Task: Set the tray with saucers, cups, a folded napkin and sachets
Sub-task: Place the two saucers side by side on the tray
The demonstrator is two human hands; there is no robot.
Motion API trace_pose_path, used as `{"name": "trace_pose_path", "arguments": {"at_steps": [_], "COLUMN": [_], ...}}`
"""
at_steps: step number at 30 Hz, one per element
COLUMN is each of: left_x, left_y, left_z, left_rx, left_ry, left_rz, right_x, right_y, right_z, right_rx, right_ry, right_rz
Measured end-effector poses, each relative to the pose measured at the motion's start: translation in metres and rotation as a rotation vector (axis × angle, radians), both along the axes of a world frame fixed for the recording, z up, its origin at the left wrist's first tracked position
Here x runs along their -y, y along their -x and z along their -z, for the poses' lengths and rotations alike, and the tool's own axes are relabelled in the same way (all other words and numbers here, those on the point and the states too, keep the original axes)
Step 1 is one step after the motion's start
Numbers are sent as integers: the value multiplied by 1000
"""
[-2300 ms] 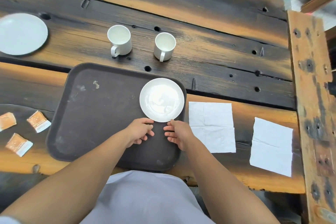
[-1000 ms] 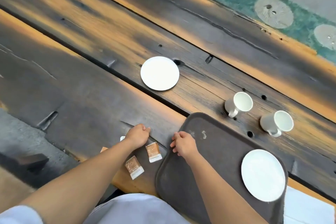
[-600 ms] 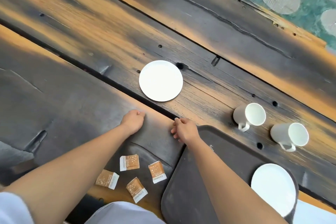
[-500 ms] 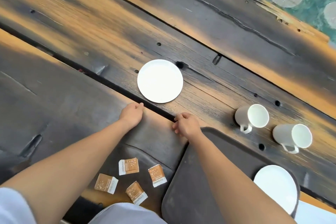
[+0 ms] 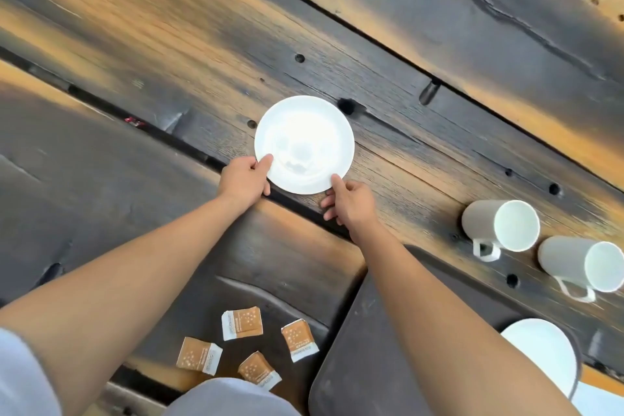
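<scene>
A white saucer (image 5: pixel 305 142) lies on the dark wooden table, far from me. My left hand (image 5: pixel 244 177) grips its near-left rim, thumb on top. My right hand (image 5: pixel 351 203) holds its near-right rim with the thumb on the edge. The dark tray (image 5: pixel 381 348) sits at the lower right, and a second white saucer (image 5: pixel 540 358) rests on its right end. Two white cups (image 5: pixel 501 230) (image 5: pixel 587 265) stand on the table beyond the tray. Several orange sachets (image 5: pixel 241 322) lie near the table's front edge, left of the tray.
The table (image 5: pixel 135 44) is rough planks with dark gaps, bolt holes and a groove (image 5: pixel 189 149) running diagonally under the saucer. A white napkin corner (image 5: pixel 601 402) shows at the bottom right. My grey shirt (image 5: pixel 229 398) fills the bottom edge.
Both hands reached forward from the near plank to the far saucer and closed on its near rim. The camera has moved closer.
</scene>
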State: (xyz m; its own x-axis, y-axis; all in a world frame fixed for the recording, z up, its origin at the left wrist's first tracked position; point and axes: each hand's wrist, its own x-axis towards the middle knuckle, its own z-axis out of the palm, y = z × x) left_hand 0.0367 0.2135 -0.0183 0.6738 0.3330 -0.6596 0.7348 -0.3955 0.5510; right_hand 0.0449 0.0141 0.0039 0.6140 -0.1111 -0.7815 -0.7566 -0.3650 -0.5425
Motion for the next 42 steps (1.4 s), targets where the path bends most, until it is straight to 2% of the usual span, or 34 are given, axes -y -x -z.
{"name": "trace_pose_path", "arguments": {"at_steps": [6, 10, 16, 28, 42], "left_x": [1, 10, 27, 73, 159], "left_y": [-5, 1, 44, 123, 217], "left_z": [-1, -9, -20, -65, -69], "left_rx": [-9, -70, -86, -39, -55], "left_ry": [88, 244, 341, 332, 270], "left_rz": [-33, -199, -226, -133, 24], "right_x": [-5, -1, 18, 59, 156], "right_y": [-4, 2, 33, 130, 241], "right_z": [-1, -9, -30, -75, -62], "right_rx": [-69, -41, 1, 75, 45], "right_ry": [-81, -80, -84, -67, -95], "right_rz": [135, 113, 117, 233, 313]}}
